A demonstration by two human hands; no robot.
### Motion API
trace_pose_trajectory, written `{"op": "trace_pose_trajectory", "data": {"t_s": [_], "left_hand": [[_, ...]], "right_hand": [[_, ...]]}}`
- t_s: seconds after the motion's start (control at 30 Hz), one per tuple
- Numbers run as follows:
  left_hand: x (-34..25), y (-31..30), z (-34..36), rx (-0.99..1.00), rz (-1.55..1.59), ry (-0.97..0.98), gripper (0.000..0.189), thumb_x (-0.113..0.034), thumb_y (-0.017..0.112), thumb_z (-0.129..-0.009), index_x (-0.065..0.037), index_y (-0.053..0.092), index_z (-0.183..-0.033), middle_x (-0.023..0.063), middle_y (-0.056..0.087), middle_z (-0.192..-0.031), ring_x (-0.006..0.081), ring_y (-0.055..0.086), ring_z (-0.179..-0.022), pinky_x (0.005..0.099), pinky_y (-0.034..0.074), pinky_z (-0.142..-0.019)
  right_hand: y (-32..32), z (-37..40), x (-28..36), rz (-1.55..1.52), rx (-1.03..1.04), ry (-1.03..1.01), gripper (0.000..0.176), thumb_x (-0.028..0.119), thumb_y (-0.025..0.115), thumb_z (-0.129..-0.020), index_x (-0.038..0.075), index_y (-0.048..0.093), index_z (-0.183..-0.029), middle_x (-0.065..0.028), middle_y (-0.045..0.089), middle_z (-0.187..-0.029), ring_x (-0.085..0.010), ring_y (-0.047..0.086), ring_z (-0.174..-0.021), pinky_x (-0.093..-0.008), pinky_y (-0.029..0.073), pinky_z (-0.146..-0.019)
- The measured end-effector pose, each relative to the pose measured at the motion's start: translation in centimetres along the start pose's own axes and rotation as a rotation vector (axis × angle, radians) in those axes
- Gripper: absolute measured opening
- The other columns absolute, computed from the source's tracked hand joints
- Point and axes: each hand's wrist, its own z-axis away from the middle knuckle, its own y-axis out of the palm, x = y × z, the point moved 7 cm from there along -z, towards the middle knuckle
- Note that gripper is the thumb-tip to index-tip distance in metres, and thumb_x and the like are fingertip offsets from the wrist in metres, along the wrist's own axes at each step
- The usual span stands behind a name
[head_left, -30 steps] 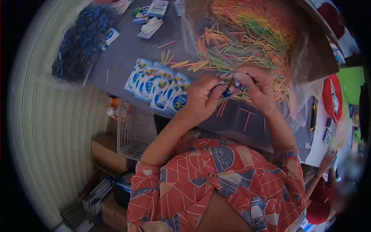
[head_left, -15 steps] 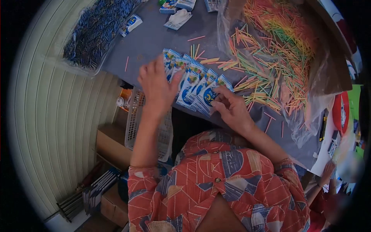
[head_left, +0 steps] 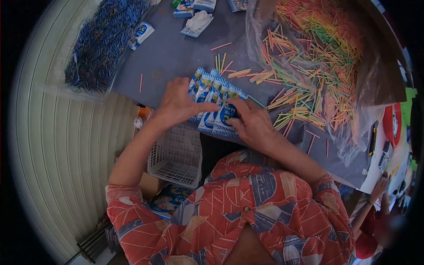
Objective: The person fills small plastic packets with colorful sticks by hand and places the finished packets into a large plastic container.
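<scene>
Several blue-and-white printed snack packets (head_left: 217, 96) lie overlapped in a fanned row at the near edge of the grey table. My left hand (head_left: 179, 105) wraps the left end of the row, its thumb stretched across the packet fronts. At the right end, my right hand (head_left: 255, 123) grips the packets with curled fingers on top and the thumb lower down. The undersides of the packets are hidden. Just beyond them lie a few loose thin coloured sticks (head_left: 239, 73).
A large heap of coloured sticks (head_left: 327, 57) spills from a plastic bag at right. A clear tub of blue striped packets (head_left: 104, 44) stands at left. Below the table edge is a white plastic basket (head_left: 174, 154). Another person's hand (head_left: 379, 187) shows at far right.
My left hand has come down onto the left end of the packets, and its elbow has swung outward. The packets are squeezed closer together, with my right hand shifted slightly left.
</scene>
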Motion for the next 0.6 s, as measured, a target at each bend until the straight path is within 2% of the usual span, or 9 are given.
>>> {"op": "trace_pose_trajectory", "data": {"t_s": [0.03, 0.07, 0.13, 0.27, 0.33, 0.4, 0.43, 0.53, 0.6], "left_hand": [[-1.2, -0.7, 0.8, -0.146, -0.145, 0.084, 0.077, -0.045, 0.089, -0.065, 0.004, 0.054, -0.112, 0.0199, 0.067, -0.101, 0.0302, 0.069, -0.088, 0.0405, 0.053, -0.078], [-2.0, -0.7, 1.1, -0.148, -0.146, 0.082, 0.077, -0.045, 0.089, -0.065, 0.004, 0.054, -0.112, 0.0199, 0.067, -0.101, 0.0302, 0.069, -0.088, 0.0405, 0.053, -0.078], [-2.0, -0.9, 1.8, -0.034, 0.166, -0.179, 0.072, -0.035, 0.092, -0.064, 0.0, 0.051, -0.112, 0.0157, 0.068, -0.101, 0.027, 0.069, -0.089, 0.0378, 0.055, -0.078], [-0.1, 1.0, 2.9, -0.066, 0.534, -0.239, 0.066, -0.02, 0.091, -0.067, -0.001, 0.049, -0.114, 0.0123, 0.068, -0.103, 0.0216, 0.069, -0.092, 0.0326, 0.056, -0.078], [-0.4, 1.3, 4.0, -0.153, 0.995, -0.245, 0.063, -0.005, 0.088, -0.067, -0.002, 0.048, -0.117, 0.0087, 0.068, -0.104, 0.0175, 0.069, -0.095, 0.0298, 0.057, -0.079], [-0.7, 1.5, 5.2, -0.22, 1.058, -0.249, 0.062, -0.003, 0.087, -0.067, -0.003, 0.047, -0.115, 0.0087, 0.067, -0.104, 0.0167, 0.068, -0.096, 0.031, 0.057, -0.081], [-0.8, 1.4, 5.9, -0.29, 1.122, -0.252, 0.061, -0.001, 0.087, -0.067, -0.003, 0.046, -0.113, 0.0087, 0.066, -0.103, 0.0158, 0.067, -0.096, 0.0323, 0.058, -0.083], [-0.2, 2.6, 7.9, -0.468, 1.227, -0.125, 0.064, 0.002, 0.086, -0.067, -0.004, 0.045, -0.115, 0.0094, 0.065, -0.107, 0.017, 0.067, -0.098, 0.0328, 0.057, -0.084], [-1.0, 3.6, 9.0, -0.518, 1.31, -0.109, 0.068, 0.005, 0.087, -0.065, -0.004, 0.044, -0.117, 0.0101, 0.064, -0.11, 0.0172, 0.066, -0.1, 0.0335, 0.057, -0.085]], "right_hand": [[0.2, -0.3, -0.1, 0.0, -0.001, -0.001, 0.049, 0.012, 0.069, -0.084, 0.003, 0.048, -0.127, -0.025, 0.063, -0.1, -0.044, 0.064, -0.086, -0.0475, 0.053, -0.071], [0.5, -0.5, 0.0, -0.013, -0.029, -0.048, 0.051, 0.011, 0.07, -0.083, 0.004, 0.047, -0.129, -0.024, 0.064, -0.099, -0.0427, 0.065, -0.085, -0.0465, 0.053, -0.072], [0.8, -0.7, 0.5, -0.025, -0.053, -0.105, 0.054, 0.009, 0.07, -0.082, 0.005, 0.047, -0.131, -0.023, 0.064, -0.097, -0.0413, 0.065, -0.084, -0.0455, 0.053, -0.072], [1.3, -0.6, -0.5, -0.357, -0.038, 0.118, 0.078, 0.005, 0.076, -0.077, 0.009, 0.036, -0.144, -0.0154, 0.061, -0.087, -0.0313, 0.064, -0.078, -0.039, 0.053, -0.07], [1.6, -0.5, -1.0, -0.474, -0.042, 0.199, 0.088, 0.004, 0.079, -0.074, 0.01, 0.031, -0.148, -0.0123, 0.06, -0.084, -0.0274, 0.064, -0.077, -0.0371, 0.052, -0.07], [1.9, -0.6, -1.9, -0.607, -0.082, 0.264, 0.109, 0.001, 0.083, -0.067, 0.012, 0.019, -0.155, -0.0073, 0.058, -0.083, -0.0218, 0.062, -0.078, -0.0346, 0.054, -0.073], [2.3, -0.5, -2.1, -0.607, -0.075, 0.26, 0.109, 0.001, 0.083, -0.067, 0.012, 0.019, -0.155, -0.0073, 0.058, -0.083, -0.0218, 0.062, -0.078, -0.0346, 0.054, -0.073], [2.2, -0.7, -3.2, -0.651, -0.204, 0.214, 0.122, -0.004, 0.085, -0.059, 0.013, 0.014, -0.157, -0.0095, 0.06, -0.104, -0.0199, 0.063, -0.09, -0.033, 0.054, -0.082], [3.0, -0.9, -2.7, -1.002, -0.11, 0.19, 0.127, -0.007, 0.086, -0.055, 0.014, 0.013, -0.158, -0.0159, 0.05, -0.131, -0.0216, 0.059, -0.111, -0.0324, 0.05, -0.095]]}}
